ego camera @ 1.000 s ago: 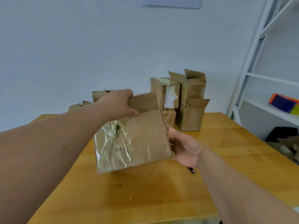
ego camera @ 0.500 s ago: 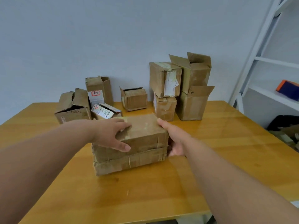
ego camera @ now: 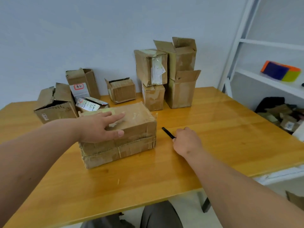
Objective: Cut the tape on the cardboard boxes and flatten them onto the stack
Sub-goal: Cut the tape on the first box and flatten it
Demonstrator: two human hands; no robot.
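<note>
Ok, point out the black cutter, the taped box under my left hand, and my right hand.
black cutter (ego camera: 167, 132), head view, middle of its handle.
taped box (ego camera: 136, 129), head view, near side face.
right hand (ego camera: 186, 140), head view, back of hand.

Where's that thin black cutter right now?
The black cutter lies on the wooden table, just right of the taped box, with the right hand closing on its near end.

1. Left hand (ego camera: 100, 127) lies palm down, fingers straight and a little spread, thumb along the near side; forearm comes in from the lower left.
2. Right hand (ego camera: 185, 139) sits knuckles up, fingers curled round the end of a thin black tool (ego camera: 168, 132).
3. Right forearm runs in from the lower right, wrist low over the tabletop.
4. Both arms bare, well apart.
</note>
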